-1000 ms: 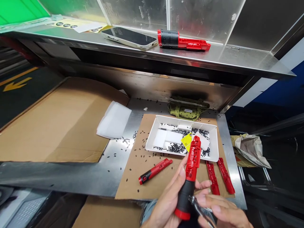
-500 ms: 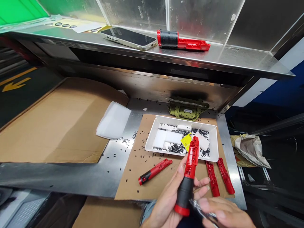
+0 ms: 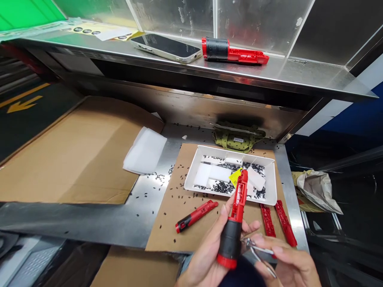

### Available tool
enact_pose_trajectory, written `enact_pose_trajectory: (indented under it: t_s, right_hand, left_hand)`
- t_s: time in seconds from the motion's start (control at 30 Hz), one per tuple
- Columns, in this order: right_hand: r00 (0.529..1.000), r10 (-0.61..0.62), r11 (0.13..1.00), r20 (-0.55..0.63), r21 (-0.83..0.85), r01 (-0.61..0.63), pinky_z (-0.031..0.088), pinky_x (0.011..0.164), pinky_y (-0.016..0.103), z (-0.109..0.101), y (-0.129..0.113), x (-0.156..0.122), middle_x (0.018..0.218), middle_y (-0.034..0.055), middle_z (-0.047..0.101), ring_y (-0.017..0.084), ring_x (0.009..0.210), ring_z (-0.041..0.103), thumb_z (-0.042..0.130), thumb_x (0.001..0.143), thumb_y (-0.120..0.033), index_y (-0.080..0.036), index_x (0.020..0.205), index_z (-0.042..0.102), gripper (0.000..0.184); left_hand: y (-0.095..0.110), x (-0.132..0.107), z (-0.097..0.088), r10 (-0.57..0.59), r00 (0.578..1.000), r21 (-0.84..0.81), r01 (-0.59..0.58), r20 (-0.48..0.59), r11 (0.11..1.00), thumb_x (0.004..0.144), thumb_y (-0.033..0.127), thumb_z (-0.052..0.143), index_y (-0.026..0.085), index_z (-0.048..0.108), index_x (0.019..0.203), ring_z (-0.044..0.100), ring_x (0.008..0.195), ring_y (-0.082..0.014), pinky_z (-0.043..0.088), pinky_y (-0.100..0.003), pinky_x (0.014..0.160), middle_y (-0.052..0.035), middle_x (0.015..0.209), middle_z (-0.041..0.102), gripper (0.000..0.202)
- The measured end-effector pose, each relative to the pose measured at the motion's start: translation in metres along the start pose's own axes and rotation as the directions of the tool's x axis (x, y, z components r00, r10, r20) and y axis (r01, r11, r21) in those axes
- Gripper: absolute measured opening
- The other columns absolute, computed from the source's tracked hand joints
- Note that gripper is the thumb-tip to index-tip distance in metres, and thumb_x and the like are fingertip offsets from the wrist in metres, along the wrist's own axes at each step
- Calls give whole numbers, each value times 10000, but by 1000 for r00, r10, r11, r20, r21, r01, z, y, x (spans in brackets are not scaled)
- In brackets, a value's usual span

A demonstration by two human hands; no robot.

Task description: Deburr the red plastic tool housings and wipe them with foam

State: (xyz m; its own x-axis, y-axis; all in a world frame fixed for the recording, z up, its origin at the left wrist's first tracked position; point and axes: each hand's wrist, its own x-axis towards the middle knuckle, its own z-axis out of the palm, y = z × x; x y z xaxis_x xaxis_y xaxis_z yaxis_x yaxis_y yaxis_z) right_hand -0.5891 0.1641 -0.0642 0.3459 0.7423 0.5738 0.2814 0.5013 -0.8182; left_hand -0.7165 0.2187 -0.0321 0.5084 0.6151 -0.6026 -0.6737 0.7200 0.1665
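In my left hand [image 3: 206, 251] I hold a red and black plastic housing [image 3: 231, 237]. Its thick black collar is low in my grip, and the narrow red part, with its moulded inside facing up, points away over the tray. My right hand [image 3: 291, 257] closes on a thin silver metal tool with two arms [image 3: 260, 255], which look like tweezers. The tool's end is beside the black collar; whether it touches is unclear. Left of my hands lies a red and black half-shell [image 3: 196, 216]. Two red shells [image 3: 267, 220] lie to the right on the cardboard.
A white tray [image 3: 191, 181] holds many small black pieces, white foam pads and a yellow label [image 3: 235, 177]. Behind it sits a green dotted pouch [image 3: 237, 139]. A phone [image 3: 169, 47] and another red-black housing [image 3: 217, 48] rest on the shelf. Foam sheets [image 3: 145, 150] lie by large cardboard [image 3: 68, 155].
My right hand has turned and opened out a little, showing more of the silver tool. The housing has shifted slightly left and tilted. The view has moved slightly.
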Motion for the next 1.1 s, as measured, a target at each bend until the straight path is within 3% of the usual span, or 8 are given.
enact_pose_trajectory:
  t_s: [0.13, 0.27, 0.37, 0.57, 0.7, 0.83, 0.93, 1.1]
  right_hand:
    - [973, 213, 900, 84, -404, -162, 622, 680, 245, -13, 38, -5, 932, 75, 755, 181, 793, 739, 634, 869, -213, -175, 1146, 565, 288]
    - [801, 483, 671, 353, -737, -80, 597, 607, 292, -5, 85, -28, 882, 77, 757, 236, 736, 734, 599, 804, -139, -178, 1045, 649, 250]
    - [747, 534, 626, 395, -779, -35, 583, 679, 312, 7, 104, -32, 1012, 76, 751, 273, 849, 728, 638, 706, -88, -204, 1026, 692, 345]
    - [770, 544, 554, 334, -832, -31, 386, 1076, 469, 8, 166, 38, 1420, 143, 506, 319, 1349, 418, 526, 853, -199, -185, 1357, 513, 505]
    - [777, 522, 577, 350, -817, -19, 293, 1099, 589, -1, 206, 77, 1234, 135, 624, 375, 1309, 437, 620, 725, -129, -210, 1323, 563, 606]
    - [845, 422, 665, 328, -746, -43, 453, 987, 503, -7, 177, 82, 1184, 153, 571, 293, 1140, 555, 407, 933, -309, -151, 1440, 402, 531]
    - [850, 344, 759, 399, -651, -2, 518, 931, 383, 2, 124, 71, 1267, 110, 507, 220, 1133, 573, 280, 999, -390, -252, 1500, 275, 519]
    - [825, -33, 845, 564, -425, 324, 588, 688, 317, 30, 71, 60, 1233, 122, 500, 213, 959, 637, 377, 989, -332, -288, 1389, 480, 415]
  left_hand:
    - [15, 10, -18, 207, 977, 171, -195, -54, 966, 960, 342, 499, 220, 272, 1498, 682, 728, -160, 562, -254, 665, -76, 879, 720, 598]
    - [36, 21, -55, 396, 908, 282, -347, -139, 894, 878, 345, 642, 246, 375, 1455, 669, 815, -164, 569, -249, 698, -72, 1073, 714, 644]
    - [43, 24, -79, 421, 886, 389, -325, -194, 862, 783, 309, 756, 229, 452, 1411, 625, 683, -123, 542, -199, 642, -13, 882, 728, 703]
    - [38, 23, -84, 427, 865, 423, -294, -263, 857, 710, 395, 800, 205, 420, 1436, 680, 982, -247, 540, -264, 790, -85, 1060, 750, 841]
    - [34, 24, -78, 282, 942, 148, -257, -183, 955, 795, 253, 734, 203, 363, 1451, 662, 739, -190, 541, -284, 660, -122, 1008, 734, 755]
    - [29, 26, -73, 85, 992, -55, -90, -92, 994, 923, 310, 574, 83, 570, 1177, 531, 528, -73, 437, -163, 464, -99, 862, 677, 340]
    - [19, 29, -67, 93, 990, 40, -89, -108, 995, 917, 444, 550, 132, 597, 1048, 494, 418, -65, 398, -156, 398, -36, 700, 647, 341]
    - [2, 29, -59, 191, 982, 283, -183, -1, 941, 830, 597, 593, 230, 539, 1219, 469, 321, -93, 388, -182, 348, 27, 536, 595, 538]
